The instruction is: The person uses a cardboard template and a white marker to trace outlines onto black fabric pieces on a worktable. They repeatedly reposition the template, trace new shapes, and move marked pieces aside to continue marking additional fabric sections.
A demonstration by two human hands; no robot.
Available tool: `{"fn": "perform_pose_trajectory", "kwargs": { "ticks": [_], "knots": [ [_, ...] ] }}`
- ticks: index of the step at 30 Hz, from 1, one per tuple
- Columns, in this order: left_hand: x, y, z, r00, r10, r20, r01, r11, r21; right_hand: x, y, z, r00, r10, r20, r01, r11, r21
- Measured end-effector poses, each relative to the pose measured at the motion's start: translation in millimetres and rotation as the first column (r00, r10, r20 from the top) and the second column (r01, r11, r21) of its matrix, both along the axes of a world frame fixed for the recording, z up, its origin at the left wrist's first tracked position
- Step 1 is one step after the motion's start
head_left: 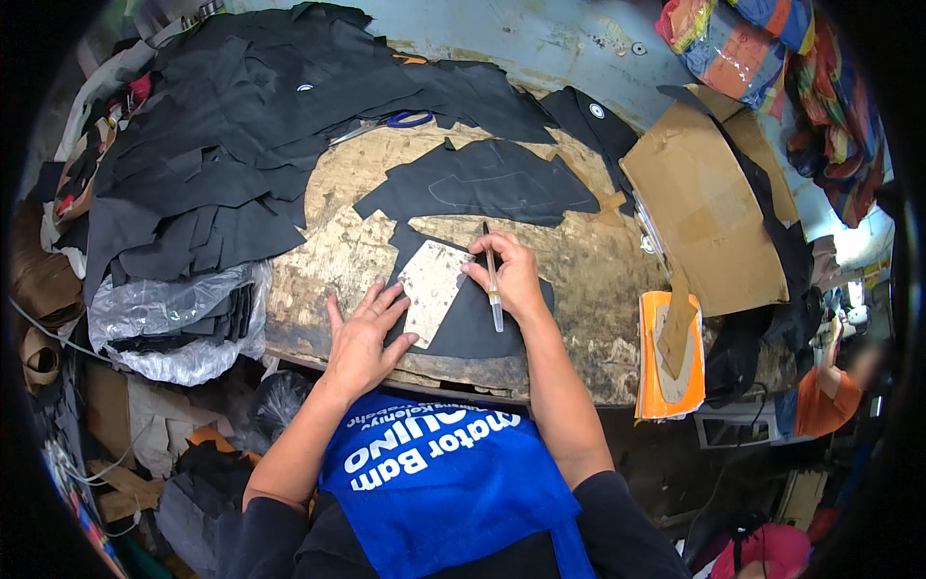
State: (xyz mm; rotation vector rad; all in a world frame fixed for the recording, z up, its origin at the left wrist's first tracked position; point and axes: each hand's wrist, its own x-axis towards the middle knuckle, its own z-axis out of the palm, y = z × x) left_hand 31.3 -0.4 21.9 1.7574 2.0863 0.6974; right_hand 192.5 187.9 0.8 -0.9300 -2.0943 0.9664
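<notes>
A pale, speckled pattern piece (pixel 432 289) lies on a piece of black sheet material (pixel 487 323) near the table's front edge. My left hand (pixel 369 333) is open, its fingers spread, and the fingertips rest along the pattern's left edge. My right hand (pixel 514 275) is closed around a slim pen (pixel 493 280), whose clear end points down toward me. Its thumb and forefinger also reach the pattern's upper right corner. Just beyond, another black piece (pixel 473 183) carries a light drawn outline.
Black cut pieces (pixel 212 135) pile up at the left and back, with blue-handled scissors (pixel 410 120) at their edge. A plastic bag (pixel 183 323) of black pieces sits front left. To the right are a cardboard box (pixel 719 203), an orange pad (pixel 669 396) with templates, and a person (pixel 828 396) farther off.
</notes>
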Motion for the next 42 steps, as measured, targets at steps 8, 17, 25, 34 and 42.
{"fn": "perform_pose_trajectory", "kwargs": {
  "ticks": [8,17,25,34,42],
  "knots": [
    [55.0,4.8,2.7,0.983,-0.181,0.012,0.172,0.951,0.259,-2.4,-2.5,-4.6,1.0,0.009,-0.029,-0.006,0.993,0.115],
    [86.2,14.8,-13.6,0.978,-0.165,-0.126,0.167,0.986,0.008,-2.2,3.1,-3.7,0.998,0.061,-0.006,-0.06,0.994,0.091],
    [85.8,12.0,-21.9,0.968,-0.174,-0.182,0.178,0.984,0.004,-7.1,-2.3,3.3,0.998,0.048,-0.038,-0.05,0.997,-0.05],
    [101.4,26.3,0.4,0.875,-0.347,-0.338,0.206,0.898,-0.39,-6.9,-46.0,45.9,0.837,0.547,-0.002,-0.521,0.797,-0.304],
    [106.4,21.5,-13.5,0.878,-0.309,-0.366,0.214,0.936,-0.278,-20.8,-54.1,59.3,0.716,0.672,0.19,-0.656,0.74,-0.148]
  ]
}}
